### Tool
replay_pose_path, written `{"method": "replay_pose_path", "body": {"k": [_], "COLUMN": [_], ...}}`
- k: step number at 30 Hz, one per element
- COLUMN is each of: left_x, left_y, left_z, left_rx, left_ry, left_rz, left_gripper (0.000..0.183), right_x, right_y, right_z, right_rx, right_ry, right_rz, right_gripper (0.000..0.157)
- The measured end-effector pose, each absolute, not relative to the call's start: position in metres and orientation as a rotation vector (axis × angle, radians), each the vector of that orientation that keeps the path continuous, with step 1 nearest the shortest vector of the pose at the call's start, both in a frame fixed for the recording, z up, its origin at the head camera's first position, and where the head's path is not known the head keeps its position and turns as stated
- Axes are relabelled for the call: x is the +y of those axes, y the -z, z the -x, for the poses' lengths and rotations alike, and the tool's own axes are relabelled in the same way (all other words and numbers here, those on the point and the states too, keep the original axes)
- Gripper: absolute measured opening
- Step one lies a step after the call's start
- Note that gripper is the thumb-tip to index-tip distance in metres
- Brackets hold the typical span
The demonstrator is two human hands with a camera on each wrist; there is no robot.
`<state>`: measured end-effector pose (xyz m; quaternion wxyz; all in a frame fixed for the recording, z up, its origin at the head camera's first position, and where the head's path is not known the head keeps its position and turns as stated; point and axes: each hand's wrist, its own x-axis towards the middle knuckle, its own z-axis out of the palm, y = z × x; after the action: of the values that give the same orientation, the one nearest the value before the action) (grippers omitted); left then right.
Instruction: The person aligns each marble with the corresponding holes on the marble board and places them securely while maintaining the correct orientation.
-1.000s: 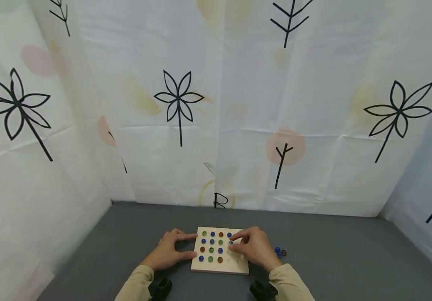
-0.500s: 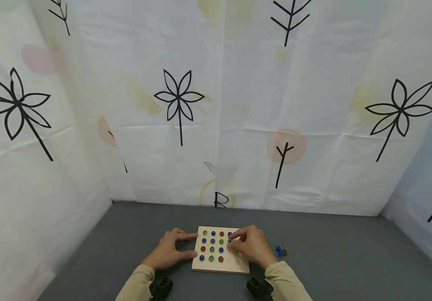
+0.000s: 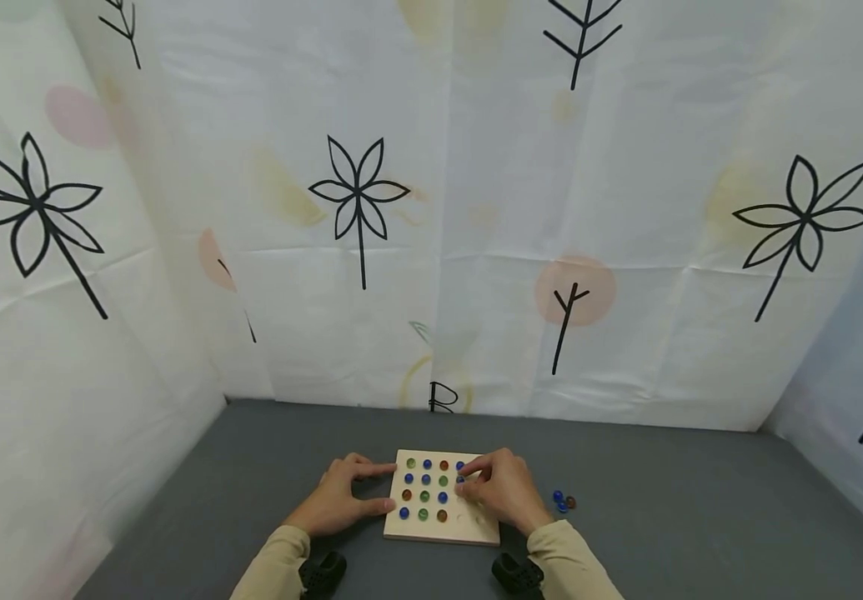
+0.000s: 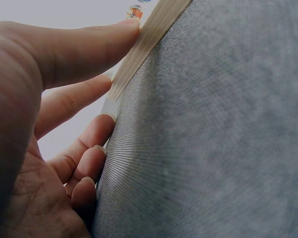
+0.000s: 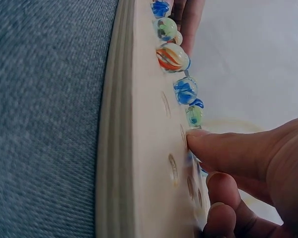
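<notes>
A pale wooden board lies on the dark grey table, with rows of blue, green and reddish-brown glass marbles seated in its hollows. My left hand touches the board's left edge with extended thumb and index finger; its other fingers are bent on the table in the left wrist view. Over the right part of the board, my right hand pinches a blue marble between thumb and index finger, in the second row from the back. The right wrist view shows bare hollows near the thumb; the pinched marble is mostly hidden there.
Right of the board, a small cluster of loose marbles lies on the table: blue marbles and a brown marble. A white printed cloth hangs around the back and sides of the table.
My right hand has shifted slightly left and lower over the same hollow, its fingertips covering more of the blue marble. The left hand stays against the board, and the view has tilted a little.
</notes>
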<state>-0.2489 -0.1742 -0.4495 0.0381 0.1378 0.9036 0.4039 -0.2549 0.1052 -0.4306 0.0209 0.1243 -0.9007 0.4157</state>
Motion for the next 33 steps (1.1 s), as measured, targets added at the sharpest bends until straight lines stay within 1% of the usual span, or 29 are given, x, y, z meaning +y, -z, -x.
{"method": "replay_pose_path", "body": {"k": [9,21,33], "left_x": [-0.174,-0.174,-0.175], "left_y": [0.449,0.448,0.451], "left_z": [0.248,0.247,0.25], "left_rx": [2.762,2.755,2.757], "left_ry": [-1.247,-1.258,-1.256], "left_rz": [-0.428,-0.42,-0.401], "left_gripper": [0.054,0.053,0.053], "right_x": [0.104,0.106,0.117], "right_y": [0.43,0.429,0.421], "right_z": [0.253,0.252,0.249], "right_rx": [-2.789,-2.78,-2.802], "right_ry": [-1.278,-1.282,-1.281], "right_rz": [-0.376,-0.392,-0.424], "right_gripper": [0.014,0.016,0.018]}}
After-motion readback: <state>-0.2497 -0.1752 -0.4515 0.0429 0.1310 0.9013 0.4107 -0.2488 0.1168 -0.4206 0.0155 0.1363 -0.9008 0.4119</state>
